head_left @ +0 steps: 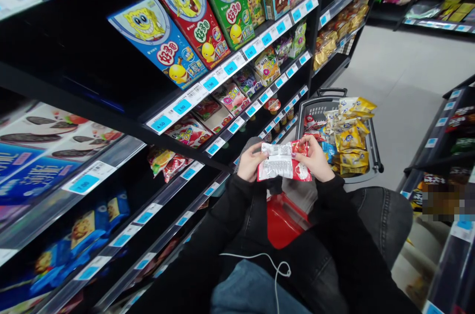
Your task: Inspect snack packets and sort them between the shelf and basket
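Note:
A red and white snack packet (282,163) is held up level in front of my lap, its printed back with small text facing me. My left hand (251,161) pinches its left end between thumb and fingers. At the other end my right hand (315,159) grips it, thumb on the face and fingers behind. Just beyond my right hand stands a grey shopping basket (373,150), heaped with yellow snack packets (351,138) and some red and blue ones. Below the packet, a red object (284,222) shows between my knees; its kind is unclear.
Shelves on the left carry upright snack boxes (163,41), smaller packets (233,97) and blue biscuit packs (87,230) behind price-label rails (222,74). More shelving (441,121) borders the right side. Pale aisle floor (393,66) lies beyond the basket. A white cable (267,257) hangs over my clothes.

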`<state>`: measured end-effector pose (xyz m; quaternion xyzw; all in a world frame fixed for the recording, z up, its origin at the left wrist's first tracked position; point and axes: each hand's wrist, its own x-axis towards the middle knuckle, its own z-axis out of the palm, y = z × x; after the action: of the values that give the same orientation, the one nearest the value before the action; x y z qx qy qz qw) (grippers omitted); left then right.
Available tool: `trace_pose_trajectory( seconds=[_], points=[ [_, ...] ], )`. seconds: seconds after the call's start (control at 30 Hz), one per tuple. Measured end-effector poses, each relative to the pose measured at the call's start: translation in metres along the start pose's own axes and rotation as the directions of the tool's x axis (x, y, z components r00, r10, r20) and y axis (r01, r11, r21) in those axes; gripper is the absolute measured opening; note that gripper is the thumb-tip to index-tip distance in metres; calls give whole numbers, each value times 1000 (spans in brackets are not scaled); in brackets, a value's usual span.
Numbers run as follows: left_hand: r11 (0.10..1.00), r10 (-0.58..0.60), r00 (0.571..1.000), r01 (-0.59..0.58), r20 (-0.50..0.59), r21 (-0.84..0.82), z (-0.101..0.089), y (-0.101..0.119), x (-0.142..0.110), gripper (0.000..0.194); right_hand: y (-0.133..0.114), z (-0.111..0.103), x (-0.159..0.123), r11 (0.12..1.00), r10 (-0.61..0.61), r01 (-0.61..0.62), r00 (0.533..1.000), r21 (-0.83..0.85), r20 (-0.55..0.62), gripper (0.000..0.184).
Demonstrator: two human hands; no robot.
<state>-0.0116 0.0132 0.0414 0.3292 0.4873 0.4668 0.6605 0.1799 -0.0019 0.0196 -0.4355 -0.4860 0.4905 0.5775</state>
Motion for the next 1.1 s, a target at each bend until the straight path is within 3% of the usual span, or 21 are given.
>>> trace_pose_trajectory(
  seconds=[0.1,0.2,0.27,0.37,0.47,0.6,0.73,0.83,0.97,1.1],
  points=[
    [995,-96,995,96,-33,-19,-3,-8,2,43,0,2,-1,991,46,-52,997,120,55,45],
    [999,-3,999,1,-40,-54,-4,-13,1,38,1,3,-1,985,71,-81,995,153,69,52],
    [994,43,998,-38,47,-100,-3,-12,-2,44,2,1,-1,984,102,-108,994,144,44,52],
    [991,-13,967,47,256,-126,-3,-9,-8,66,2,-4,1,982,135,-132,991,133,-13,54],
    [990,-85,946,117,314,-84,-3,-8,-10,60,0,-10,2,977,161,-156,987,145,-24,61],
    [997,-11,980,27,197,-77,0,-10,-7,38,0,-16,2,968,203,-204,979,145,21,49],
    [994,107,990,-104,88,-40,3,-13,-4,35,2,-18,2,967,237,-243,969,76,75,31],
    [981,188,981,-186,43,-48,4,-15,-2,38,1,-15,2,981,195,-195,981,6,23,29],
    [948,314,947,-317,-74,-34,10,-15,-1,51,-1,-5,1,984,113,-127,988,-129,-107,24],
    [898,436,873,-437,-219,50,16,-12,-1,57,-5,4,0,984,94,-119,979,-135,-181,24]
  ],
)
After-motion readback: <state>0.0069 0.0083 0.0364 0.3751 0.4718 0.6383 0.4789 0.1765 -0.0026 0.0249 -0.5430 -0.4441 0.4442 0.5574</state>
